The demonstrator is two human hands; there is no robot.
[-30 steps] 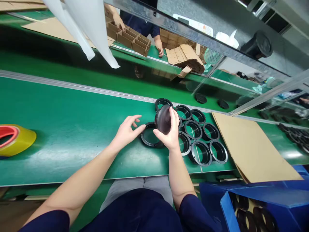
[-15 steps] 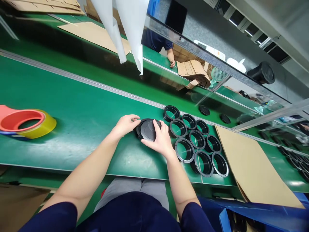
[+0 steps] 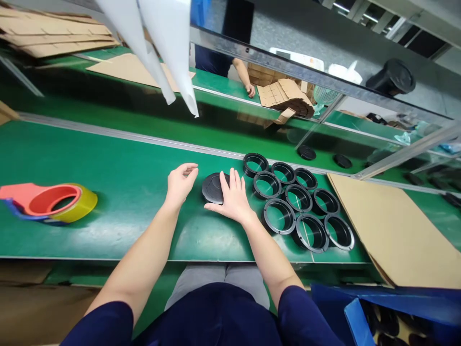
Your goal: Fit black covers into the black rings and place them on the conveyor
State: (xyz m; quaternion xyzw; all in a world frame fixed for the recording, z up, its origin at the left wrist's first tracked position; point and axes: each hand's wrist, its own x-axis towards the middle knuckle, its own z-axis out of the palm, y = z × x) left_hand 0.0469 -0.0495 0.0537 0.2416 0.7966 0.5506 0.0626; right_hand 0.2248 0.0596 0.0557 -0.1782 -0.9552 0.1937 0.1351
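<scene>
Under my right hand (image 3: 232,199) lies a round black cap (image 3: 212,188), on the green work surface. The fingers of that hand are stretched out, resting flat over the cap's right side and hiding part of it. To the left of the cap, my left hand (image 3: 181,183) is lifted away from it, half curled, with a small gap between thumb and fingers; nothing shows in it. Several black flanged rings (image 3: 298,198) stand in rows just right of my right hand, their open middles facing up.
A red tape dispenser (image 3: 54,199) with yellow tape lies at the left. Cardboard sheets (image 3: 396,226) are to the right, above a blue bin (image 3: 360,322). White sheeting (image 3: 169,53) hangs ahead. Beyond the glass, a co-worker's hand (image 3: 250,90) is near folded cardboard (image 3: 288,96).
My left hand has come off the black part and moved left. My right hand has flattened over the cap, which now sits lower and level. The view has shifted slightly.
</scene>
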